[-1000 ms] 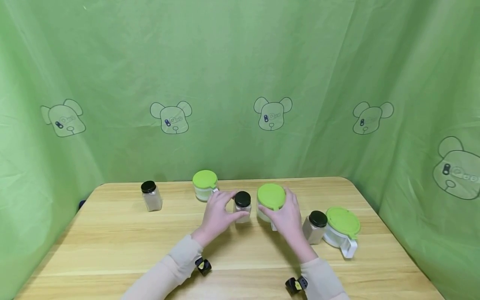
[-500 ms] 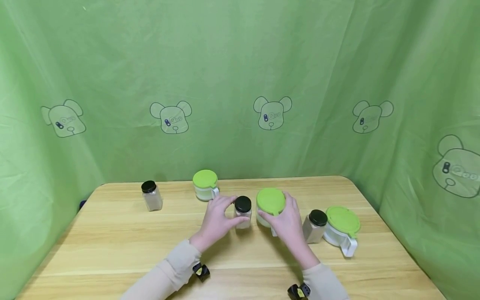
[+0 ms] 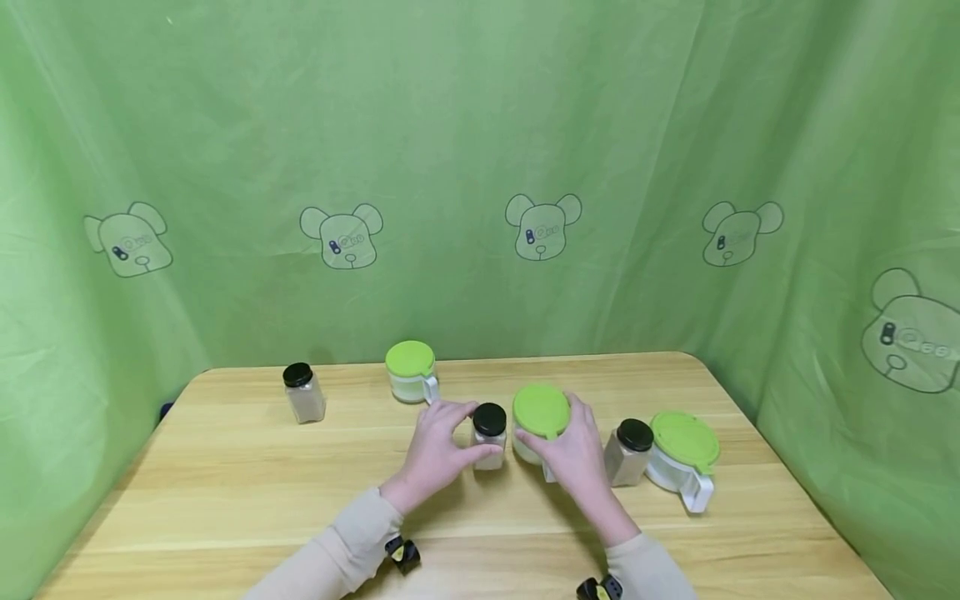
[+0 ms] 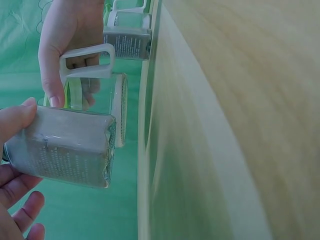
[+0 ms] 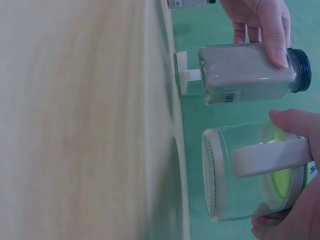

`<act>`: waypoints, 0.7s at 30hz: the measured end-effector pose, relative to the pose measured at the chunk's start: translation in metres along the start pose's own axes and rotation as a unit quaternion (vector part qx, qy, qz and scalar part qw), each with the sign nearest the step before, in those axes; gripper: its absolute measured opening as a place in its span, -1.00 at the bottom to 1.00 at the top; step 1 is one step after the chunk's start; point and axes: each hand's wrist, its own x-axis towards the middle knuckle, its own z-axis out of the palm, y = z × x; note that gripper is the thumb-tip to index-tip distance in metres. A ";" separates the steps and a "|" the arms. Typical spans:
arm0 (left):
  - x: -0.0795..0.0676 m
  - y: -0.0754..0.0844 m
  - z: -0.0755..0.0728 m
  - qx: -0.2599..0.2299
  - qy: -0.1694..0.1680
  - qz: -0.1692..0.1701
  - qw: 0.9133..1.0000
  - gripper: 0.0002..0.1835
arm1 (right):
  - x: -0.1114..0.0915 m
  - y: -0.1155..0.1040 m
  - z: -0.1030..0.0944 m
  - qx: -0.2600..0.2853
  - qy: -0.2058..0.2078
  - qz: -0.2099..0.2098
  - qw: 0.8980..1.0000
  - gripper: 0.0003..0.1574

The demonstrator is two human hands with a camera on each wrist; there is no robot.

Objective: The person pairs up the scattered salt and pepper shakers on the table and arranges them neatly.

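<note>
In the head view my left hand (image 3: 435, 454) pinches a square glass jar (image 3: 489, 458) with a black lid, thumb on one side and fingers on the other. Its grey-looking contents show in the left wrist view. My right hand (image 3: 573, 446) grips a round clear jar (image 5: 240, 175) with a green lid (image 3: 542, 408) and a white handle (image 5: 270, 159), holding it near the lid. The two jars are side by side, a small gap between them. Both wrist views show their bases a little off the tabletop.
Right of my right hand stand another black-lidded jar (image 3: 628, 461) and a green-lidded jar (image 3: 684, 442) with its handle toward me. A smaller green-lidded jar (image 3: 410, 367) stands at the back. Another black-lidded jar (image 3: 303, 396) is at back left. Green curtain (image 3: 450, 125) surrounds the wooden table (image 3: 225, 500).
Both held jars have moved toward me together, the black-lidded one also very slightly right. My grips look the same, and the other jars have stayed in place.
</note>
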 end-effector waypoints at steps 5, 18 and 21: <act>-0.002 0.001 0.001 -0.004 -0.004 -0.002 1.000 -0.28 | -0.002 0.001 0.001 -0.005 -0.006 0.000 1.000 0.32; -0.005 0.004 0.004 0.006 -0.033 -0.013 0.999 -0.33 | -0.002 0.006 0.003 -0.015 -0.020 -0.010 1.000 0.30; -0.005 0.005 0.004 0.009 -0.035 -0.019 0.999 -0.33 | -0.002 0.005 0.003 -0.017 -0.024 -0.007 1.000 0.30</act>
